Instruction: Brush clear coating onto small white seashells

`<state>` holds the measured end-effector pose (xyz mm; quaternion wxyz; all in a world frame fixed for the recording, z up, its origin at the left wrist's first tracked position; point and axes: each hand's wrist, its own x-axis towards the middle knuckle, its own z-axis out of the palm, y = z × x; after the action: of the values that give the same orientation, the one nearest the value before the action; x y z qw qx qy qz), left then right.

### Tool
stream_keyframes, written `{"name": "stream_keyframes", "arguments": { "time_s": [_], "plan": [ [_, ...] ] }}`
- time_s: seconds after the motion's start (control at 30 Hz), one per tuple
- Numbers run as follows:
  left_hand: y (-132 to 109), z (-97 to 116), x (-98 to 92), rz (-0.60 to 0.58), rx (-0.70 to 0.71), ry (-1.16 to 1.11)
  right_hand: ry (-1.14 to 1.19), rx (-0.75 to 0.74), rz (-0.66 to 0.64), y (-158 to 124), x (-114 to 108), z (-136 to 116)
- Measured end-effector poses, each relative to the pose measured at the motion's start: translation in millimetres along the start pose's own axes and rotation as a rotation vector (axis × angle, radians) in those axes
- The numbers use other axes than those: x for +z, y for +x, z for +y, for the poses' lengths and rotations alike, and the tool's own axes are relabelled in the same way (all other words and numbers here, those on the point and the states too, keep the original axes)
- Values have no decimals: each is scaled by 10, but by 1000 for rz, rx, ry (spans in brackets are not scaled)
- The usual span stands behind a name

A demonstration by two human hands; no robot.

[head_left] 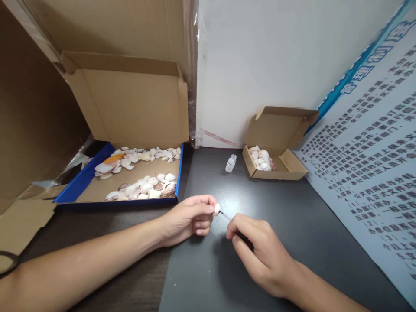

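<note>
My left hand (pixel 191 219) pinches a small whitish seashell (pixel 216 209) between thumb and forefinger, above the dark mat. My right hand (pixel 260 247) grips a thin brush (pixel 225 215), its dark tip pointing left and meeting the shell or lying just beside it. Fingers cover most of the brush's handle. Beyond the hands, a small clear bottle (pixel 231 164) with whitish contents stands on the mat; no cap shows on it.
On the left, an open blue-edged cardboard box (pixel 94 190) holds many loose shells (pixel 146 187). A smaller open carton (pixel 276 174) at the back right has white shells (pixel 261 158) inside. Behind stands a white panel (pixel 260 56); a printed poster (pixel 367 143) lines the right.
</note>
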<state>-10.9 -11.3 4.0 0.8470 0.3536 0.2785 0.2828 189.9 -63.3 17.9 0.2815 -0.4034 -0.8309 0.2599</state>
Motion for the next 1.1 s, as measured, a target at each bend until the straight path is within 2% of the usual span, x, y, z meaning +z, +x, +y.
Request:
{"name": "stream_keyframes", "arguments": {
  "time_s": [0.37,0.67,0.9,1.1],
  "plan": [
    [-7,7,9,-1,11,26,-55,44,-11,4,6,3],
    [-7,-4,14,1,27,20,-9,-155,59,-14,-29,-23],
    [-7,6,-16,-20,22,19,-48,7,-5,4,-2,-4],
    [-12,1,-18,-33,27,27,-29,-29,3,3,-7,-8]
  ]
}}
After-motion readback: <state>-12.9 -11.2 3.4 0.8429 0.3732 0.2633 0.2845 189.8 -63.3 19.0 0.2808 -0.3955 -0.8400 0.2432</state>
